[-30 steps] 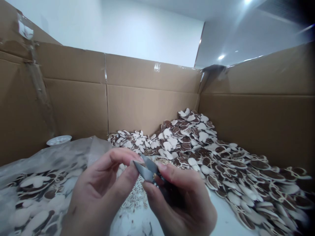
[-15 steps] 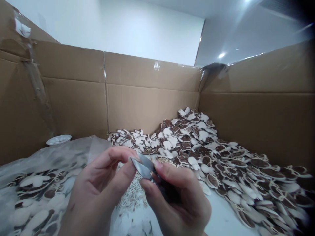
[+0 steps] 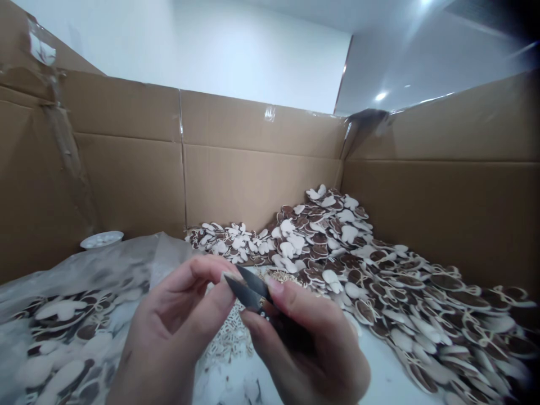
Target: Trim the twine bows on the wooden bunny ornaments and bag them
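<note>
My right hand [image 3: 318,332] is wrapped round the dark handles of small thread snips [image 3: 247,293], thumb and forefinger pressing near the pivot. Their two pointed blades stand a little apart and point left toward my other hand. Thumb and forefinger of my left hand [image 3: 179,320] are pinched together at the blade tips; whatever they hold is too small to make out. Below the hands, many small pale letter-like pieces [image 3: 232,332] are scattered over the white surface [image 3: 379,360].
Tall cardboard walls [image 3: 261,174] enclose the back and sides. A heap of brown and white flat shapes with cords [image 3: 363,264] slopes along the right. To the left lie a clear plastic bag [image 3: 139,261] with similar pieces and a small white dish [image 3: 101,240].
Both hands have shifted slightly right. The snips have turned a little, so their blades look dark where they shone pale before. The left pinch stays at the tips.
</note>
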